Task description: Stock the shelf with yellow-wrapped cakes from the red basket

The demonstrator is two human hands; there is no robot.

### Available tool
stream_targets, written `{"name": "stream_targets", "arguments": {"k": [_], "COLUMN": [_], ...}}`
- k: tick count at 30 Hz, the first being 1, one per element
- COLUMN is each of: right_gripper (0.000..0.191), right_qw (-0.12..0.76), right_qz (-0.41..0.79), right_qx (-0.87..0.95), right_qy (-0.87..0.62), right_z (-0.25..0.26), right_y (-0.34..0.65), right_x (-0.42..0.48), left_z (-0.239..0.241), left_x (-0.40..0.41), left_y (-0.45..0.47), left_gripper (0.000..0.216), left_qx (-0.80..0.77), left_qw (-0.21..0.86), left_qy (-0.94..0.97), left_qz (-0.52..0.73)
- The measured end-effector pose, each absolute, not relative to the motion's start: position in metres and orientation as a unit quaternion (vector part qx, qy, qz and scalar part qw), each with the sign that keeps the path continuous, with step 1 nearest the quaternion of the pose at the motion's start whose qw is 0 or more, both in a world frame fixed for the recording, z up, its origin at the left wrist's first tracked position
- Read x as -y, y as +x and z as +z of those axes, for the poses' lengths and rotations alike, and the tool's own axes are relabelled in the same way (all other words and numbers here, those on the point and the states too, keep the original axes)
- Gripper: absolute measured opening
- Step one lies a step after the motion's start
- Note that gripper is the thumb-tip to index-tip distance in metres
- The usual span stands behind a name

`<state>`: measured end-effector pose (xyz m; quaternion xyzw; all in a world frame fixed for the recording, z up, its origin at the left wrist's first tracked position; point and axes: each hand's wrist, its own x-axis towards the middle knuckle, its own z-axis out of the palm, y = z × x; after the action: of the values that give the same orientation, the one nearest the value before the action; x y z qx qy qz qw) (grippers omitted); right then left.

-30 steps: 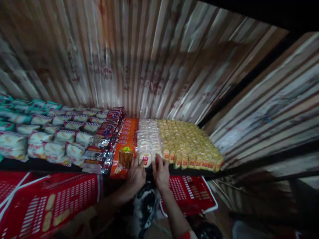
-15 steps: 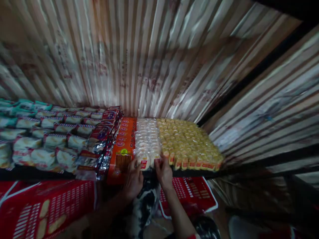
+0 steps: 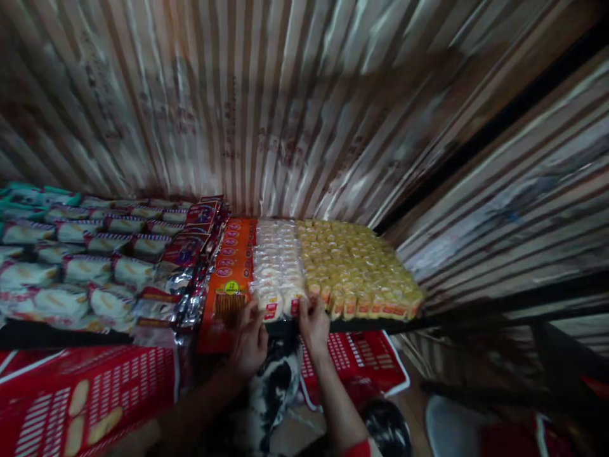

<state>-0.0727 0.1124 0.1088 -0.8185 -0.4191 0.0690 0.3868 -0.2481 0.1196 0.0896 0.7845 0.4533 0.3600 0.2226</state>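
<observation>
Two columns of clear-wrapped white snack packets [image 3: 278, 266] with small red labels run from the shelf's front edge to the back. My left hand [image 3: 250, 339] is at their front left corner, fingertips touching the nearest white packet beside the orange packs. My right hand [image 3: 314, 327] is at their front right corner, thumb and fingers apart, the thumb against the nearest packet. Neither hand visibly encloses a packet; the undersides of the fingers are hidden. Flat orange packs [image 3: 233, 260] lie left of the white columns. Rows of yellow wrapped packets [image 3: 356, 270] stand on the right.
White-wrapped snacks [image 3: 88, 270] and dark red shiny packs [image 3: 183, 254] fill the shelf's left part. Below the shelf are a red basket [image 3: 137, 387] at left and another red basket [image 3: 375, 355] at right. A corrugated wall [image 3: 285, 108] rises behind. A dark beam [image 3: 476, 133] slants at right.
The view has shifted slightly, so the shelf sits a little further left and higher. Both hands stay at the front of the white packets, which look nearly unchanged.
</observation>
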Motion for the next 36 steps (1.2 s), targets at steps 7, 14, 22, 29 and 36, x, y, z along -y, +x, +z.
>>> {"name": "stream_targets", "arguments": {"k": [7, 14, 22, 29, 36], "right_gripper": [0.043, 0.052, 0.036, 0.044, 0.044], "right_qw": [0.405, 0.424, 0.337, 0.252, 0.264], "right_qz": [0.073, 0.094, -0.065, -0.149, -0.136], "right_qx": [0.387, 0.408, 0.617, 0.645, 0.646], "right_qy": [-0.825, -0.803, -0.708, -0.706, -0.703], "right_z": [0.112, 0.109, 0.099, 0.094, 0.087], "right_y": [-0.082, -0.087, -0.11, -0.116, -0.113], "right_x": [-0.116, -0.107, -0.093, -0.106, -0.107], "left_z": [0.089, 0.091, 0.089, 0.087, 0.08], "left_x": [-0.124, -0.124, -0.124, -0.126, -0.131], "left_y": [-0.247, -0.246, -0.243, -0.249, -0.248], "left_gripper": [0.04, 0.044, 0.044, 0.037, 0.045], "left_qx": [-0.455, -0.446, -0.449, -0.443, -0.492], "left_qw": [0.216, 0.197, 0.199, 0.208, 0.258], "left_qy": [0.784, 0.797, 0.796, 0.792, 0.721], "left_qz": [0.364, 0.357, 0.353, 0.366, 0.414]}}
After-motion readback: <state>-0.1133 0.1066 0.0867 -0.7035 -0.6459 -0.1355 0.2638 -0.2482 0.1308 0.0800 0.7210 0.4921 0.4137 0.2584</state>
